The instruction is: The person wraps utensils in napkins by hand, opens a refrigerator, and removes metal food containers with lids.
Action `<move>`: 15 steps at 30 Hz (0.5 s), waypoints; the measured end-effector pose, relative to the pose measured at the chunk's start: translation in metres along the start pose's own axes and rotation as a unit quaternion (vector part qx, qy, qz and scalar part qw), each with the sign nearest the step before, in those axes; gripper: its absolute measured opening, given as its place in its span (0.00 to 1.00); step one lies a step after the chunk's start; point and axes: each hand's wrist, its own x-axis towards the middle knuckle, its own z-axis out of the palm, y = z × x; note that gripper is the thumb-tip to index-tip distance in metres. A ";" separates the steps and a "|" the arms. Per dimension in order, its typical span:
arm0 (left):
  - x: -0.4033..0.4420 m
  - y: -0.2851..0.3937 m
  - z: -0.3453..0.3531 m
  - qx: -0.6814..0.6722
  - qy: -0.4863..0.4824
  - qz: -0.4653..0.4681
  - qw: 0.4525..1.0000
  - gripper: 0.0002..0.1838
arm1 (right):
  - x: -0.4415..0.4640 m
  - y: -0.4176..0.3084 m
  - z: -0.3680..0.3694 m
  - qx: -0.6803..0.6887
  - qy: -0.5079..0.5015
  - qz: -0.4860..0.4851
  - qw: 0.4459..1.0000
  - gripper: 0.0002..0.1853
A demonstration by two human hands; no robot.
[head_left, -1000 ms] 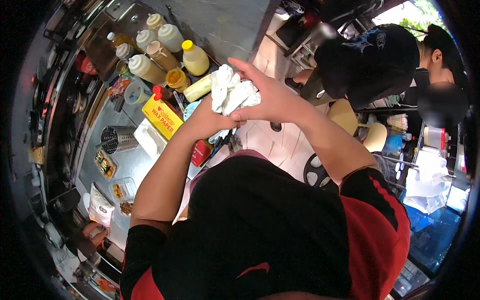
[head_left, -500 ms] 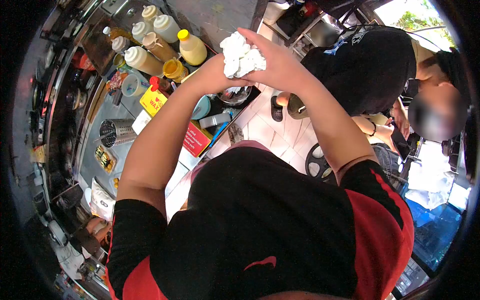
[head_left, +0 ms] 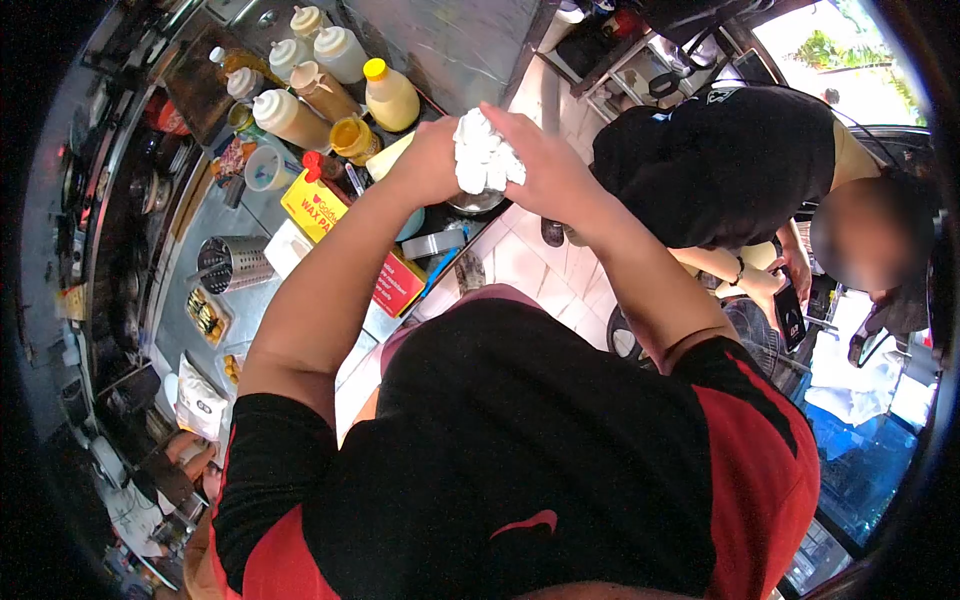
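Observation:
A wad of crumpled white tissue (head_left: 484, 155) is pressed between my two hands above the counter's corner. My left hand (head_left: 436, 160) closes on its left side, with the fingers mostly hidden. From the right, my right hand (head_left: 540, 165) grips it, thumb pointing up along the wad. Just below the hands a metal bowl (head_left: 476, 203) shows in part. Close to my left hand stand an open yellow-rimmed jar (head_left: 354, 140) and a yellow-capped bottle (head_left: 391, 97) of pale yellow sauce.
Several squeeze bottles (head_left: 291, 122) line the counter's back. A wax paper box (head_left: 312, 205), a perforated metal cylinder (head_left: 236, 264) and a tray of food (head_left: 208, 317) sit nearer. At right a person in black (head_left: 715, 165) bends forward, holding a phone (head_left: 790, 318).
Both hands, with the tissue between them, have shifted slightly down in the view. The tissue looks more compact. The person at right has moved a little, and the phone shows more clearly.

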 end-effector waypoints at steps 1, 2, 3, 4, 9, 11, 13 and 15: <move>-0.001 0.003 -0.002 0.011 -0.015 -0.008 1.000 0.26 | -0.002 -0.001 0.001 0.004 -0.004 0.000 1.000 0.50; -0.002 0.005 -0.003 0.022 -0.030 -0.016 0.999 0.26 | -0.004 -0.001 0.002 0.007 -0.009 0.000 1.000 0.50; -0.002 0.005 -0.003 0.024 -0.045 -0.018 0.999 0.26 | -0.005 0.001 0.005 0.005 -0.008 -0.004 1.000 0.50; -0.003 0.005 -0.004 0.026 -0.061 -0.020 0.998 0.26 | -0.007 0.004 0.009 0.004 -0.007 -0.009 1.000 0.49; -0.017 0.003 -0.002 0.050 0.021 -0.017 0.998 0.34 | -0.010 0.011 0.018 -0.020 -0.019 -0.021 0.999 0.47; -0.024 0.010 -0.009 0.061 0.052 -0.004 0.997 0.39 | -0.010 0.013 0.022 -0.006 -0.018 -0.024 1.000 0.46; -0.028 0.012 -0.012 0.015 0.023 -0.030 0.999 0.43 | -0.008 0.009 0.023 -0.007 -0.021 -0.017 1.000 0.44; -0.031 0.008 -0.012 -0.024 0.011 -0.030 0.999 0.46 | -0.006 0.008 0.023 -0.007 -0.026 -0.008 1.000 0.43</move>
